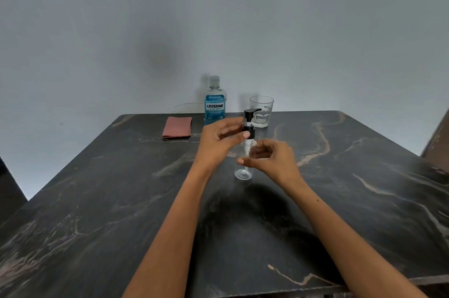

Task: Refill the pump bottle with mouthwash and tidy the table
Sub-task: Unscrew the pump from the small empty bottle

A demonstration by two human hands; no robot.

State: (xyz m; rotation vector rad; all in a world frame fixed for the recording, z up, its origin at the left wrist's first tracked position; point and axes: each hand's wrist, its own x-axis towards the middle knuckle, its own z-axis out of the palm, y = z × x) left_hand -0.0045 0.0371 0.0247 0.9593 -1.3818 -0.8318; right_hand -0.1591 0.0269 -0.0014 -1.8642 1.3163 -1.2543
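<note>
Dark table (121,200), pump bottle (244,171) partly hand-hidden

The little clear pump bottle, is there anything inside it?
The clear pump bottle looks empty of liquid; only the pump's white tube runs down inside. The right hand covers part of its right side.

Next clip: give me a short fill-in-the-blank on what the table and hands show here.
1. The left hand grips the black ____ head of the clear bottle.
2. The mouthwash bottle has its cap ____.
3. The folded pink cloth lies to the ____ of the mouthwash bottle.
4. The drinking glass looks ____.

Missing words: pump; on; left; empty
</note>
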